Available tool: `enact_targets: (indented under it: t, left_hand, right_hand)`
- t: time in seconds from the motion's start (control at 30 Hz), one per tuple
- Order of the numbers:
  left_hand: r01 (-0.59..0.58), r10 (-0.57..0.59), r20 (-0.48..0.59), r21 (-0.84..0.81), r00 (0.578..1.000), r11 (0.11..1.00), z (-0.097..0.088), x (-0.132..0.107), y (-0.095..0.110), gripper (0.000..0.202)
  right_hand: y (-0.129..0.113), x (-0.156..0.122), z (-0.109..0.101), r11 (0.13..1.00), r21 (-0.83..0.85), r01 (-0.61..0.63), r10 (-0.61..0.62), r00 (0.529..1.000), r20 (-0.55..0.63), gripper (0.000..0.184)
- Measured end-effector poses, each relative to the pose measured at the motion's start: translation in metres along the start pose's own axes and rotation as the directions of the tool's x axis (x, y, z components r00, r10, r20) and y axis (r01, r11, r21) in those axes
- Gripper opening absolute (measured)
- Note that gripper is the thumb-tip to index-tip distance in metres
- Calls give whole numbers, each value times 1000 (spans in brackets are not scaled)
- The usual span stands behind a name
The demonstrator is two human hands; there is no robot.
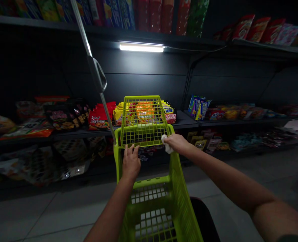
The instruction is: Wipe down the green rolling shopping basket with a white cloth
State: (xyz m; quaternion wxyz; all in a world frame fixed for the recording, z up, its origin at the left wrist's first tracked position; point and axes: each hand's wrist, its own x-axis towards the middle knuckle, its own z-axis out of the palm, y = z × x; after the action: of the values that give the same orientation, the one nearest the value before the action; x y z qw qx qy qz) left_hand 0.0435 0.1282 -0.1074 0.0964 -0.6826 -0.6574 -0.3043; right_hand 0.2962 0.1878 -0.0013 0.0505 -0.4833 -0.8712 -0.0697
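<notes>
Shelves (186, 121) full of snack bags line a dark shop, and a long white light (141, 47) shines under the high shelf. Red packs (100, 116) and yellow packs (120, 116) sit on the middle shelf, with blue bags (195, 107) off to the right. A thin metal pole (82, 30) with a loop handle (99, 75) goes up on the left side. Gray tile floor (50, 211) lies below. A bright green shopping cart (180, 188) stands in front of the person, and its wire flap (145, 121) is standing up. The left hand (131, 163) is open with the fingers spread, and it rests at the low edge of that flap. The right hand (175, 143) is closed on a white cloth (167, 144), and the cloth is pressed on the top rim of the cart, on the right side, just beside the flap.
</notes>
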Motion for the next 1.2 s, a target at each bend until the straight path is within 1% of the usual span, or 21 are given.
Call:
enact_targets:
  t: [0.03, 0.07, 0.1, 0.13, 0.2, 0.27, 0.33, 0.37, 0.43, 0.5, 0.57, 0.6, 0.63, 0.7, 0.77, 0.83, 0.93, 1.03, 1.1, 1.17, 1.2]
  left_hand:
    - [4, -4, 6, -2, 1000, 1000, 0, 0, 1, 59]
    - [9, -9, 11, -5, 1000, 1000, 1, 0, 2, 59]
    - [13, -13, 15, -10, 1000, 1000, 1, 1, 3, 58]
    - [10, -9, 17, -17, 1000, 1000, 2, 1, 4, 59]
    - [-13, 13, 16, -41, 1000, 999, 3, 3, 4, 59]
    - [-26, 26, -8, -99, 1000, 995, 3, 5, 4, 60]
    - [5, -23, -94, -182, 995, 983, 1, 8, 3, 57]
    - [26, -61, -157, -222, 986, 975, -1, 9, 3, 53]
    - [50, -137, -294, -284, 946, 957, -8, 13, 0, 42]
    - [49, -185, -396, -330, 899, 943, -14, 16, -5, 35]
    - [54, -232, -445, -377, 865, 925, -17, 19, -11, 38]
    - [64, -253, -444, -397, 860, 916, -17, 20, -14, 41]
    - [75, -262, -427, -407, 865, 911, -16, 21, -16, 45]
    - [85, -243, -361, -402, 900, 912, -11, 22, -19, 50]
    - [58, -178, -283, -386, 943, 921, -4, 22, -20, 52]
    - [27, -113, -216, -367, 970, 930, 2, 23, -18, 55]
    - [30, -79, -133, -333, 988, 942, 9, 23, -16, 59]
    - [36, -67, -92, -303, 994, 952, 13, 22, -15, 58]
    - [33, -54, -71, -268, 996, 963, 13, 21, -15, 58]
    - [38, -53, -59, -223, 997, 974, 13, 21, -14, 58]
    - [39, -52, -57, -207, 997, 978, 13, 21, -13, 58]
  right_hand:
    - [-9, 7, -11, 996, 32, 85, -87, 994, 66, 21]
    - [-20, 18, -21, 985, 70, 157, -162, 983, 86, 24]
    - [-31, 35, -31, 973, 105, 205, -211, 977, 45, 30]
    - [-43, 56, -40, 965, 127, 231, -227, 973, -44, 39]
    - [-68, 103, -52, 965, 149, 214, -168, 947, -274, 57]
    - [-92, 147, -51, 972, 168, 167, -83, 904, -420, 63]
    - [-112, 175, -36, 978, 157, 136, -52, 893, -446, 53]
    - [-120, 181, -24, 980, 140, 141, -65, 893, -445, 45]
    - [-131, 178, 4, 972, 94, 217, -155, 883, -443, 32]
    - [-136, 160, 33, 938, 44, 344, -296, 859, -417, 27]
    - [-136, 135, 55, 884, 15, 467, -427, 822, -377, 25]
    - [-133, 123, 62, 860, 9, 511, -473, 802, -364, 24]
    - [-129, 112, 67, 842, 7, 540, -502, 787, -357, 23]
    - [-116, 93, 71, 824, 21, 567, -522, 773, -361, 20]
    - [-96, 80, 70, 825, 62, 562, -503, 780, -373, 18]
    - [-70, 66, 68, 845, 118, 522, -446, 809, -383, 24]
    - [-24, 40, 60, 890, 177, 420, -341, 871, -355, 30]
    - [16, 17, 41, 959, 162, 232, -184, 946, -266, 27]
    - [25, 15, 23, 993, 95, 68, -47, 977, -206, 25]
    - [11, 30, 8, 999, 29, -32, 38, 969, -243, 24]
    - [-3, 43, 4, 999, 11, -31, 33, 953, -301, 26]
